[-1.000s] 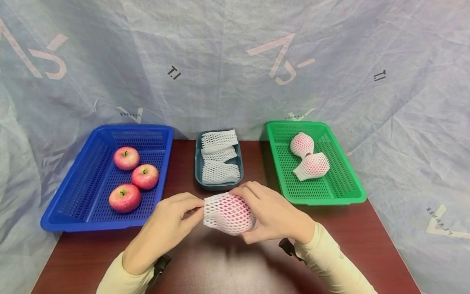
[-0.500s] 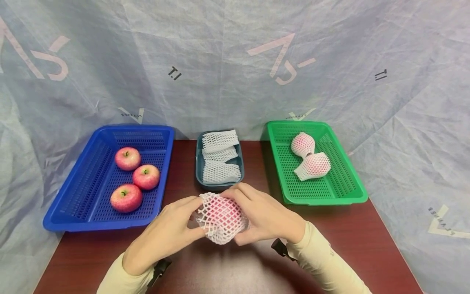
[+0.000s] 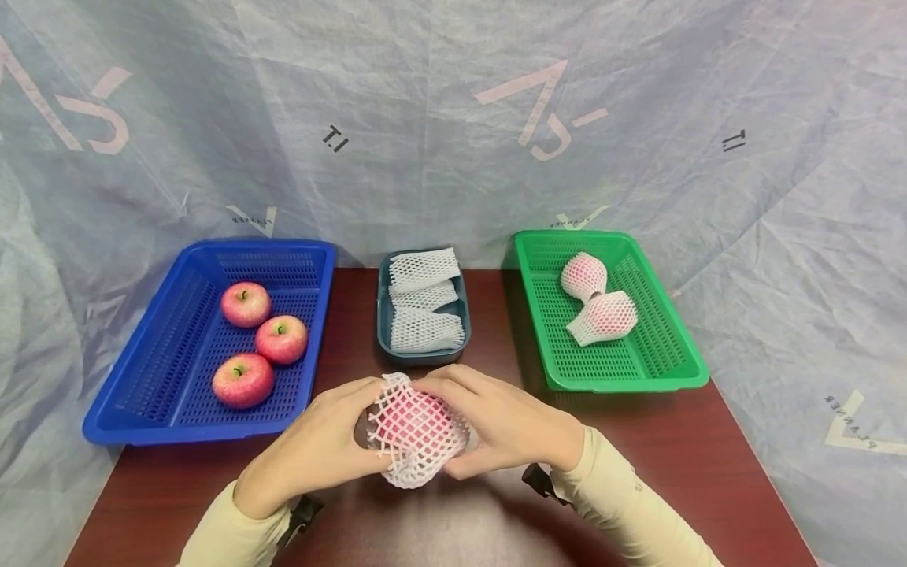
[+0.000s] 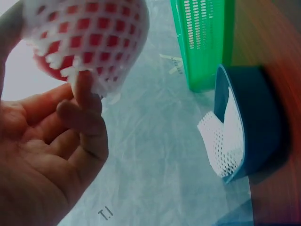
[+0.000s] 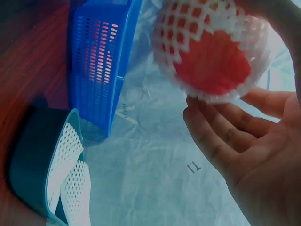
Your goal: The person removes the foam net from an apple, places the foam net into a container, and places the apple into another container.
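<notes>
A red apple [image 3: 407, 421] in a white foam fruit net [image 3: 418, 461] is held between both hands above the near middle of the table. My left hand [image 3: 322, 441] grips it from the left, its fingertips on the net's edge. In the left wrist view, red skin shows bare beneath the net beside the fingers [image 4: 84, 92]. Curled round the other side, my right hand [image 3: 506, 425] holds the netted apple too. The right wrist view shows a round opening in the net with bare red apple [image 5: 211, 63] inside it.
A blue basket [image 3: 135, 346] at left holds three bare apples [image 3: 242, 381]. Behind the hands, a small dark teal tray [image 3: 425, 360] contains folded foam nets [image 3: 425, 331]. At right, two netted apples [image 3: 612, 315] lie in a green basket [image 3: 616, 387]. Grey cloth [image 3: 439, 157] hangs behind the table.
The netted apple has shifted left and slightly nearer, turning so its net end, earlier drawn out leftward, now lies wider around the fruit. My left fingers have spread from pinching that end to gripping around it.
</notes>
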Motion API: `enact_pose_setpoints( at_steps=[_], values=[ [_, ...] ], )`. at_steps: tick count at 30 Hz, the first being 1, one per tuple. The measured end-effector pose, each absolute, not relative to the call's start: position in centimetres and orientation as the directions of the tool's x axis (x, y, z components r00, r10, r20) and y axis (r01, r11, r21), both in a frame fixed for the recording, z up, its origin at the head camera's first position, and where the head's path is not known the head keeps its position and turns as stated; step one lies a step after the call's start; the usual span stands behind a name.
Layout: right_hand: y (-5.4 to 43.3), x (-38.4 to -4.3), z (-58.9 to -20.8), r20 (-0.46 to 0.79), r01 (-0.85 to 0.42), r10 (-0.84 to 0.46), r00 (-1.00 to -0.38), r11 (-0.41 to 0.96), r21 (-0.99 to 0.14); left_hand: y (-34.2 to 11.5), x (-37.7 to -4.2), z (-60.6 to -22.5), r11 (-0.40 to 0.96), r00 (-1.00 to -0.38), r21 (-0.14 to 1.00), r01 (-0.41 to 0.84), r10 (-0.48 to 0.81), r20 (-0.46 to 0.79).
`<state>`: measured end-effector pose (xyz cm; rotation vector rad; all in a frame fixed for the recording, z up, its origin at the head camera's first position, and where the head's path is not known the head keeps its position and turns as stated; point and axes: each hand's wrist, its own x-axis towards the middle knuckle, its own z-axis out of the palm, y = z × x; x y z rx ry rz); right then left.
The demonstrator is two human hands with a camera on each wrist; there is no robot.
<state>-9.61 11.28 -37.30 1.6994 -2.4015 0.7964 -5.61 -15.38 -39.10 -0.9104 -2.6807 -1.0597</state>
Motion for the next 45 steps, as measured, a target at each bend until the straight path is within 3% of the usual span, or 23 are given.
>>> enact_pose_setpoints(
  at_steps=[6, 15, 26, 36, 45],
  values=[
    [12.2, -10.0, -37.3, 0.357, -0.908, -0.863, -0.358, 0.232, -0.349, -16.0, -5.5, -39.2, 0.613, -0.827, 0.558, 0.559, 0.461, 0.323],
    [13.1, -10.7, -37.7, 0.505, -0.947, -0.811, -0.294, 0.177, -0.267, -17.2, -5.5, -39.6, 0.593, -0.837, 0.593, 0.544, 0.432, 0.335],
    [13.1, -10.3, -38.1, 0.468, -0.924, -0.809, -0.356, 0.228, -0.308, -17.3, -5.4, -39.7, 0.600, -0.837, 0.584, 0.547, 0.413, 0.360],
    [12.1, -10.4, -38.1, 0.529, -0.954, -0.805, -0.270, 0.148, -0.261, -17.0, -5.4, -39.8, 0.587, -0.837, 0.596, 0.547, 0.397, 0.377],
    [13.5, -10.6, -38.5, 0.509, -0.947, -0.805, -0.305, 0.201, -0.250, -18.4, -5.4, -39.5, 0.553, -0.875, 0.679, 0.482, 0.347, 0.339]
  ],
)
